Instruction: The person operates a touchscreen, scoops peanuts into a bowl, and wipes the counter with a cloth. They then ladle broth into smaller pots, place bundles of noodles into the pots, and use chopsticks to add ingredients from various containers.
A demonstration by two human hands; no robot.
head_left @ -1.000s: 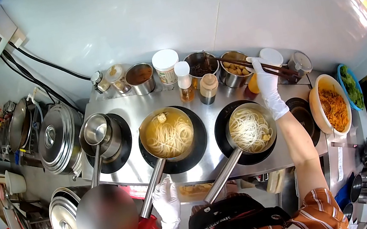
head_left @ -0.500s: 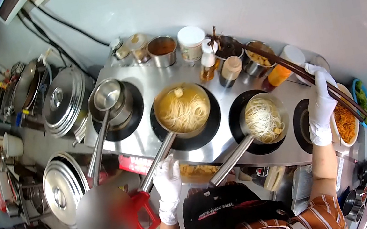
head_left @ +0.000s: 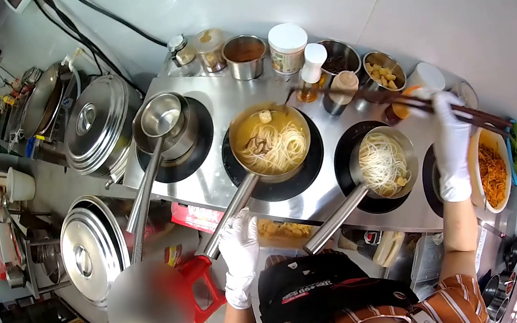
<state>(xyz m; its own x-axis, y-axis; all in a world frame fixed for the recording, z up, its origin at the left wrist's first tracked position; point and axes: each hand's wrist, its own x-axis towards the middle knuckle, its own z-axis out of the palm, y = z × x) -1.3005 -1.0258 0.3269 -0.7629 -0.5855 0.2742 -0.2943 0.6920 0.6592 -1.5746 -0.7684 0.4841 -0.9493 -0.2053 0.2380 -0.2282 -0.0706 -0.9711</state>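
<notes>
My right hand (head_left: 453, 144), in a white glove, grips long dark chopsticks (head_left: 393, 100). They reach left across the stove, blurred, with their tips near the rim of the middle saucepan (head_left: 306, 160). Pale noodles (head_left: 287, 146) sit in broth in that pan, with dark brown strips (head_left: 260, 145) and a light chunk on top. My left hand (head_left: 240, 244), also gloved, has curled fingers right beside the pan's handle (head_left: 233, 213); what they hold, if anything, is hidden. A second saucepan (head_left: 410, 148) of noodles (head_left: 382, 164) stands to the right.
Behind the pans stand jars, bottles and steel tubs, including a tub of dark food (head_left: 339, 63) and one of light chunks (head_left: 384, 72). An oval dish of orange shreds (head_left: 494, 179) lies far right. Lidded pots (head_left: 92, 121) and a red stool (head_left: 205, 288) are at left.
The chopsticks' tips have moved from the dark-food tub toward the middle saucepan. Dark strips now lie on its noodles. My left hand stays beside the handle, and the whole view has shifted slightly.
</notes>
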